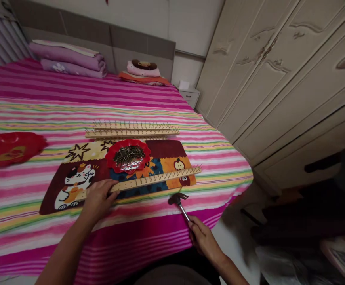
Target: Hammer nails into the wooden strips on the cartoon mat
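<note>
My left hand (97, 198) rests with fingers laid over the near end of a long wooden strip (157, 178) studded with a row of nails, pressing it onto a patchwork cat mat (74, 178). My right hand (202, 235) is closed round the handle of a small claw hammer (178, 201), whose head hovers just in front of the strip. A red scalloped dish (127, 156) heaped with loose nails sits on the mat behind the strip.
Two more nailed wooden strips (132, 130) lie behind the dish. Another red dish (8, 147) sits at the left on the striped bedspread (26, 107). Folded bedding (68, 59) is at the headboard; a cream wardrobe (279, 71) stands to the right.
</note>
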Tool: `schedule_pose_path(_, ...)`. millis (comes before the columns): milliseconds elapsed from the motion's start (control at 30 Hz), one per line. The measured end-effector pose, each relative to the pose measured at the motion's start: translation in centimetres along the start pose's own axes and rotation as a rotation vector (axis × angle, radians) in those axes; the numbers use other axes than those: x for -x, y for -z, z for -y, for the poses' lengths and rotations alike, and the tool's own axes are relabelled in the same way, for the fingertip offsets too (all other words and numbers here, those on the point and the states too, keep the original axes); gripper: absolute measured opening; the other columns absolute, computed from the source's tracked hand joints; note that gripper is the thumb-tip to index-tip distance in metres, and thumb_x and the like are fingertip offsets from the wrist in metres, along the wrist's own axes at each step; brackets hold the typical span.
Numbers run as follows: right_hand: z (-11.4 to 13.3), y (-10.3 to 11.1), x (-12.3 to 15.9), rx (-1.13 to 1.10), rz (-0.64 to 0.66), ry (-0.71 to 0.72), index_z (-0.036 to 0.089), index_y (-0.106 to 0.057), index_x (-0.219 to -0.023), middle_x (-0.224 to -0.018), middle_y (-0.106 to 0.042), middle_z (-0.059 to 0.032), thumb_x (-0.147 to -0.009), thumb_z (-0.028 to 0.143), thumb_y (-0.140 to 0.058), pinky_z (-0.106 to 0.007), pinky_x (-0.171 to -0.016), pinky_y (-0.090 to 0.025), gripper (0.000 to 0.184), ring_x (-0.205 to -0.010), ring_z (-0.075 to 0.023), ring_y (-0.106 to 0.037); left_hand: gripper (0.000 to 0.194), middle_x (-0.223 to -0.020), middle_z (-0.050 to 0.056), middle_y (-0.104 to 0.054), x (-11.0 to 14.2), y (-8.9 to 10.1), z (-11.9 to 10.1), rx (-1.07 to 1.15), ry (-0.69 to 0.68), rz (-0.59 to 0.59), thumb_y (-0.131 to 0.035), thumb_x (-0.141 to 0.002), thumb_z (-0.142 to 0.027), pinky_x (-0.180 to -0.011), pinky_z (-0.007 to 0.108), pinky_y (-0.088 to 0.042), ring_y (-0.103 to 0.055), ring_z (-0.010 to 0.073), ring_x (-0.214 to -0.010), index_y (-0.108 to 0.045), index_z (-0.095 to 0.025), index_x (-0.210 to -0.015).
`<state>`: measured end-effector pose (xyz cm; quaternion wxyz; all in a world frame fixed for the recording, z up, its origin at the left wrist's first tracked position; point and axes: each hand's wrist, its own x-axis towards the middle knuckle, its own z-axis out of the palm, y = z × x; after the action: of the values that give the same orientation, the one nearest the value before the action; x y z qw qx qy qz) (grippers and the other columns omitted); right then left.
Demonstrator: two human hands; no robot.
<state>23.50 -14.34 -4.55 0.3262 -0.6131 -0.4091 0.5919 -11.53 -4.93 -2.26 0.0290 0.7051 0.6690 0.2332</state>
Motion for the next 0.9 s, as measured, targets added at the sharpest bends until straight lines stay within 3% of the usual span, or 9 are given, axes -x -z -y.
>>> schedule_pose_path(167,-0.5,0.0,-0.7,-0.006,0.039,0.056,0.019,-0.054,-0.094,-0.048,-0.030,0.0099,-0.077,0.049,-0.050,-0.019,-0.038,-0.018,0.035,-0.040,-0.0076,-0.028,0.029,-0.099,0.008,-0.066,-0.2,-0.6,-1.9,0.090,0.005,-0.041,-0.052,-0.072,-0.038,-0.084,0.038,-0.041,-0.056,0.0249,-0.095,-0.063,-0.022,-0.094)
schedule_pose_path(367,-0.9,0.1,-0.9,-0.064,0.059,0.000,0.021,-0.054,-0.095,-0.051,-0.027,0.0099,-0.076,0.051,-0.051,-0.018,-0.039,-0.018,0.036,-0.042,-0.0072,-0.027,0.026,-0.095,0.006,-0.065,-2.6,1.7,-2.8,0.119,0.041,-0.148,-0.047,-0.079,-0.038,-0.083,0.033,-0.041,-0.055,0.0210,-0.090,-0.064,-0.021,-0.091)
schedule_pose_path(467,-0.8,0.0,-0.9,-0.093,0.054,-0.033,0.021,-0.053,-0.094,-0.049,-0.026,0.0104,-0.075,0.050,-0.051,-0.018,-0.038,-0.015,0.034,-0.040,-0.0068,-0.025,0.021,-0.089,0.005,-0.067,-5.9,1.9,-3.8,0.037,0.055,-0.042,-0.048,-0.078,-0.031,-0.080,0.033,-0.040,-0.055,0.0212,-0.087,-0.066,-0.022,-0.085)
schedule_pose_path(633,-1.0,-0.2,-1.1,-0.130,0.055,-0.033,0.021,-0.052,-0.092,-0.049,-0.026,0.0108,-0.074,0.049,-0.053,-0.018,-0.038,-0.013,0.034,-0.039,-0.0063,-0.023,0.020,-0.095,0.007,-0.067,-10.5,0.4,-5.7,-0.172,0.101,0.179,-0.053,-0.075,-0.026,-0.074,0.035,-0.039,-0.055,0.0254,-0.092,-0.069,-0.024,-0.086)
schedule_pose_path(900,0.4,-0.3,-0.8,-0.168,0.061,-0.100,0.022,-0.050,-0.088,-0.046,-0.024,0.0120,-0.071,0.051,-0.053,-0.018,-0.035,-0.009,0.034,-0.036,-0.0054,-0.020,0.015,-0.094,0.008,-0.067,-12.1,-0.6,-5.8,-0.227,0.141,0.285,-0.054,-0.072,-0.029,-0.072,0.035,-0.036,-0.056,0.0266,-0.093,-0.067,-0.023,-0.077)
